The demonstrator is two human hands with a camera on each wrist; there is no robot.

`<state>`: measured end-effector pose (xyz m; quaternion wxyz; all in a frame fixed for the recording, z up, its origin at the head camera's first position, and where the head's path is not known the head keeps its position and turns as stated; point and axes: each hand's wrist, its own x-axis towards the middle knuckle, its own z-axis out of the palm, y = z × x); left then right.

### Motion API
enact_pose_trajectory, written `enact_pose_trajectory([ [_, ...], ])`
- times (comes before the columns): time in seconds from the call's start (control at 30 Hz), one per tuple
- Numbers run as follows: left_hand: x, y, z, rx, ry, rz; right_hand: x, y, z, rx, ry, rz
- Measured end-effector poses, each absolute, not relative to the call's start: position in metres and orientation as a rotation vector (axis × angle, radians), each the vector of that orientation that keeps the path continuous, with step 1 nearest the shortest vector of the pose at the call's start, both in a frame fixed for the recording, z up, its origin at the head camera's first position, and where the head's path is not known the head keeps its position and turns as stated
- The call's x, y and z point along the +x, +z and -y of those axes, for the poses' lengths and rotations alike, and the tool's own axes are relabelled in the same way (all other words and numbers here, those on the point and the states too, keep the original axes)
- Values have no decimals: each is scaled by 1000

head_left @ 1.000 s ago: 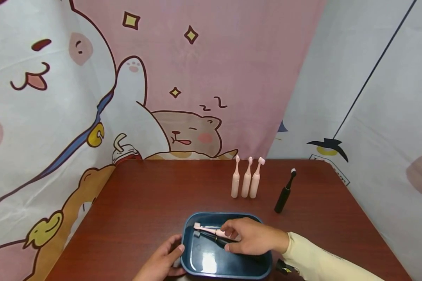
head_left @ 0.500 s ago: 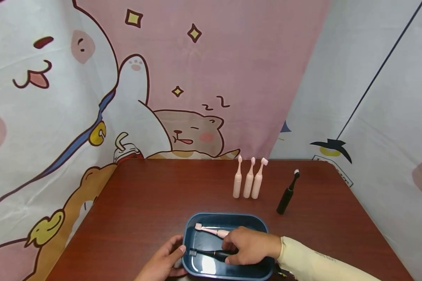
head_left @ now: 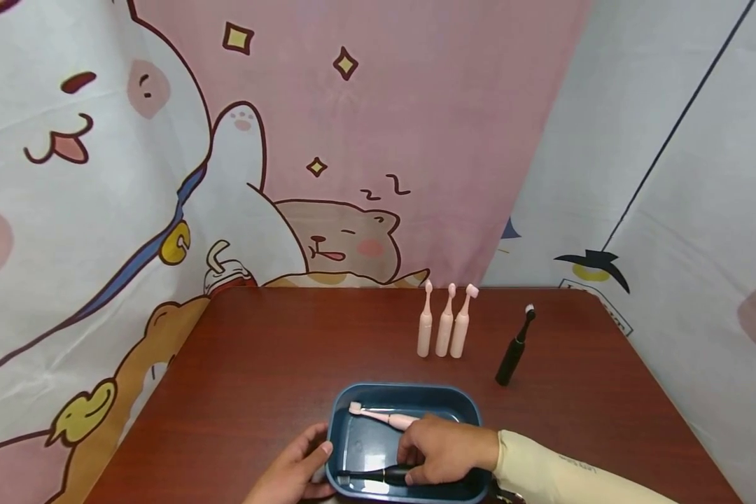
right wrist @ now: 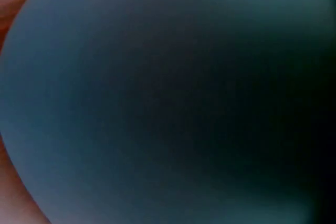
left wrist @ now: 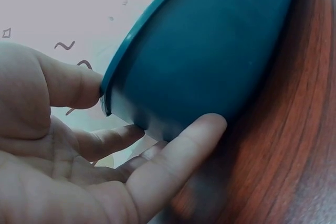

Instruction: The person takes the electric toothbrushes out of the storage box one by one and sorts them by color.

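Note:
A blue plastic tray (head_left: 346, 434) sits at the front of the table. My left hand (head_left: 297, 463) steadies it from the left: in the left wrist view the thumb meets the rim, while extended fingers (left wrist: 181, 153) touch the outer wall. Inside the tray, my right hand (head_left: 444, 451) grips the handle of a black electric toothbrush (head_left: 378, 475). The brush lies near the tray's front wall, bristle head to the left. Behind it lies a pink electric toothbrush (head_left: 384, 418), its lower end hidden by the right hand. The right wrist view is dark and blurred, filled by a blue-grey surface.
Three pink electric toothbrushes (head_left: 444, 332) stand in a row toward the back of the brown table (head_left: 277, 350). To their right is a black electric toothbrush (head_left: 512, 357). A cartoon-printed cloth (head_left: 428, 126) hangs behind the table.
The right hand has taken the black toothbrush and shifted it toward me, away from the pink one beside which it lay. The left hand stays at the tray's left side.

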<state>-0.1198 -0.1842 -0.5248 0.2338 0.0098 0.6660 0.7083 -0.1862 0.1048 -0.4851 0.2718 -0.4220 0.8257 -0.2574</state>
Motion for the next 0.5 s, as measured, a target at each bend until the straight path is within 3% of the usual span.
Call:
enact_pose_trajectory([
  [0.5, -119, -525, 181, 39, 2002, -1762, -193, -491, -109, -1101, -708, -2074],
])
